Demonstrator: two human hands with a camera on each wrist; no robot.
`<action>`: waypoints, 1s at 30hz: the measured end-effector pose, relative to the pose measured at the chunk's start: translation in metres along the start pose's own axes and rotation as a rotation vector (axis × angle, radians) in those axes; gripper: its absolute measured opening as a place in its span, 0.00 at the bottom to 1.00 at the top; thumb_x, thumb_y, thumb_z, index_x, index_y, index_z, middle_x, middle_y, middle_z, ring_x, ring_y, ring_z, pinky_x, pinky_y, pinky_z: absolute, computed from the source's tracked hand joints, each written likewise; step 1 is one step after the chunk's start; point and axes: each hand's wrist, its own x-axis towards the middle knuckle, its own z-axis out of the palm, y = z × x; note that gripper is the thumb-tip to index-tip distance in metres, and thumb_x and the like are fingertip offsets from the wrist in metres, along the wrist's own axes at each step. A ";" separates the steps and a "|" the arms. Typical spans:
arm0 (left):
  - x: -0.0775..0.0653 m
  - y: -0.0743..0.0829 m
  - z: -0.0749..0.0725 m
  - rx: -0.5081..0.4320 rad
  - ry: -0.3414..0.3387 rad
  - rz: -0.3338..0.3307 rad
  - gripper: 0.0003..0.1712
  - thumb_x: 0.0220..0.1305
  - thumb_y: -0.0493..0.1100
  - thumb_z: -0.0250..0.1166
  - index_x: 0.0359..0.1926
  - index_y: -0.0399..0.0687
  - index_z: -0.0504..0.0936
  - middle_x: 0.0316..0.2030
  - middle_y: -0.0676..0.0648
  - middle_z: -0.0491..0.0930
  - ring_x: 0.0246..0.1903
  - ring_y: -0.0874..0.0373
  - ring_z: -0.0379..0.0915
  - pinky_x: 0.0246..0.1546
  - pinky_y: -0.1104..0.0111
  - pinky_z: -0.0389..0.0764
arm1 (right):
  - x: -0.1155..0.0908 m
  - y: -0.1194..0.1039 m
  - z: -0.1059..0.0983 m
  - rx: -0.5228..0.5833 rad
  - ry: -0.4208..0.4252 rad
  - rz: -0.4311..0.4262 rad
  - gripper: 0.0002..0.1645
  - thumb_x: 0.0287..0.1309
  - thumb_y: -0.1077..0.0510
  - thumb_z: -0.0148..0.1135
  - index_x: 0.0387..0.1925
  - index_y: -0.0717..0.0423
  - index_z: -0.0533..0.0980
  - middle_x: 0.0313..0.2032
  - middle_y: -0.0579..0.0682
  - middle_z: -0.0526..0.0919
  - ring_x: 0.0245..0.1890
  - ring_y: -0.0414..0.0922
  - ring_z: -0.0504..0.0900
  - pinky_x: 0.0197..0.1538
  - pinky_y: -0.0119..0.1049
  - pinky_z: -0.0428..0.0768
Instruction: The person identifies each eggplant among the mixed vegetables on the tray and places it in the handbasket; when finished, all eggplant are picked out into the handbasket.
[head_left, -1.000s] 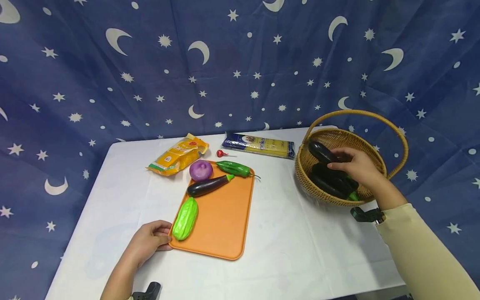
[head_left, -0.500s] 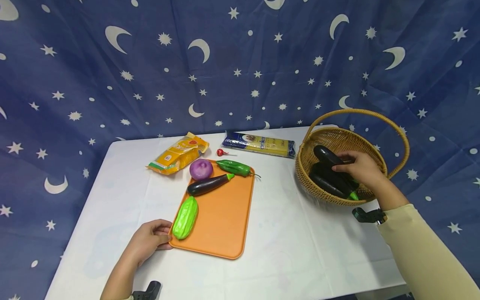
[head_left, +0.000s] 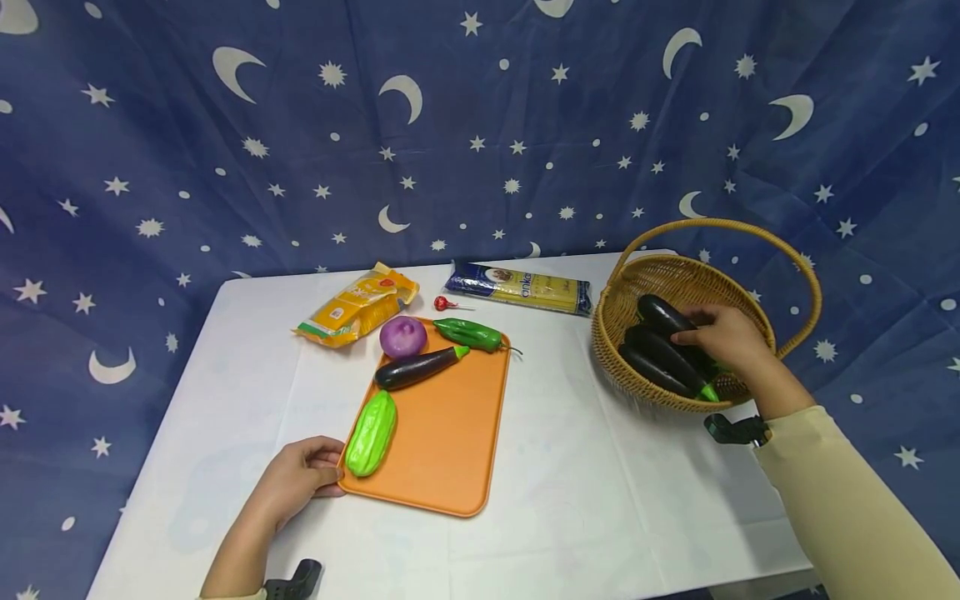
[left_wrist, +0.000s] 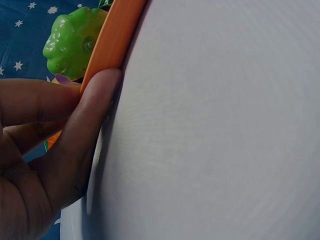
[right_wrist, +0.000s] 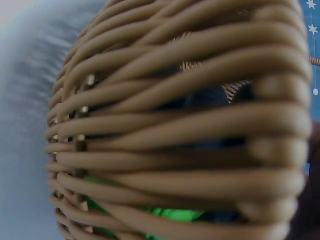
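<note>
At the near left corner of the orange tray [head_left: 442, 450], my left hand [head_left: 296, 479] pinches the rim; the left wrist view shows the thumb and fingers on the tray's edge [left_wrist: 112, 47]. On the tray lie a light green ridged gourd-like vegetable [head_left: 371, 433], an eggplant [head_left: 420, 368], a purple onion [head_left: 403, 337] and a green pepper [head_left: 468, 333]. My right hand [head_left: 723, 337] reaches into the wicker basket [head_left: 611, 358] and holds a dark eggplant [head_left: 663, 312]. Other eggplants [head_left: 667, 358] lie beneath it. In the right wrist view, the basket's weave [right_wrist: 190, 125] hides most of the contents.
Behind the tray lie a yellow packet [head_left: 356, 307], a red lollipop [head_left: 442, 303] and a pack of spaghetti [head_left: 517, 286]. The basket's tall handle [head_left: 720, 223] arches over its opening. A blue star-patterned curtain [head_left: 465, 192] hangs behind the white table [head_left: 555, 467].
My right hand has lowered the eggplant further into the basket, slightly to the right and toward me, onto the other eggplants. The left hand and tray have stayed in place.
</note>
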 end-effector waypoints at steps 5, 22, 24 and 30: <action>0.001 -0.001 0.000 -0.007 -0.002 -0.002 0.23 0.58 0.25 0.66 0.56 0.27 0.77 0.40 0.39 0.78 0.34 0.53 0.79 0.31 0.63 0.89 | -0.001 0.000 -0.001 -0.025 0.013 -0.004 0.35 0.58 0.52 0.71 0.61 0.69 0.72 0.54 0.71 0.77 0.49 0.63 0.77 0.51 0.60 0.79; 0.001 -0.003 0.000 -0.032 -0.007 -0.002 0.24 0.58 0.24 0.65 0.57 0.26 0.76 0.40 0.39 0.78 0.34 0.53 0.80 0.31 0.62 0.90 | -0.006 -0.005 -0.004 -0.008 0.036 -0.011 0.32 0.64 0.53 0.67 0.63 0.67 0.71 0.58 0.72 0.75 0.57 0.68 0.74 0.54 0.61 0.78; 0.001 -0.003 0.000 -0.034 -0.007 -0.003 0.24 0.58 0.24 0.65 0.57 0.26 0.76 0.40 0.39 0.78 0.34 0.53 0.80 0.32 0.62 0.90 | -0.007 -0.009 -0.005 0.003 0.043 -0.019 0.33 0.63 0.53 0.67 0.63 0.67 0.71 0.58 0.73 0.74 0.57 0.68 0.73 0.55 0.63 0.78; 0.001 -0.003 0.000 -0.032 -0.009 0.001 0.23 0.58 0.24 0.65 0.57 0.26 0.76 0.40 0.39 0.78 0.34 0.53 0.80 0.31 0.62 0.90 | -0.008 -0.019 -0.005 0.026 0.057 -0.022 0.34 0.62 0.52 0.69 0.64 0.66 0.71 0.60 0.72 0.74 0.60 0.69 0.72 0.58 0.64 0.76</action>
